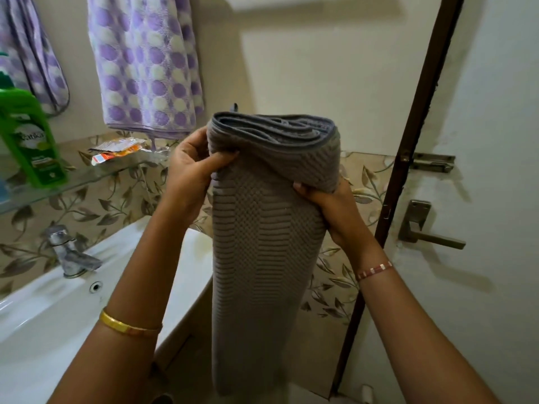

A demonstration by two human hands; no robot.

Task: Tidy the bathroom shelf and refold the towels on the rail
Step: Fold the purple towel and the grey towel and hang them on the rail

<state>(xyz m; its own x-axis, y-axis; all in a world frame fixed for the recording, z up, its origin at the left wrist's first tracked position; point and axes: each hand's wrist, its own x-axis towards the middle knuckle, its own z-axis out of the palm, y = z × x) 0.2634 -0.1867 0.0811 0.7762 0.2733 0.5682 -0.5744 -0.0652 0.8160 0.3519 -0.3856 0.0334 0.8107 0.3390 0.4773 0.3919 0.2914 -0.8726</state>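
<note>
You hold the grey towel (267, 217) up in front of you, folded over at its top. Your left hand (191, 170) pinches the fold's left edge, thumb in front; your right hand (335, 211) has its fingers (303, 191) closed under the right edge.

Both hands are up on the grey towel (268, 228), which hangs long and folded in front of the person. The left hand (192, 167) pinches its upper left edge, thumb across the ribbed cloth; the right hand (332, 208) grips from under the rolled-over top. Left of the left hand sits a glass shelf (87, 179) with a green bottle (29, 138); above it, a purple spotted towel (145, 62) hangs. Below the left forearm, a white sink (43, 316).
</note>
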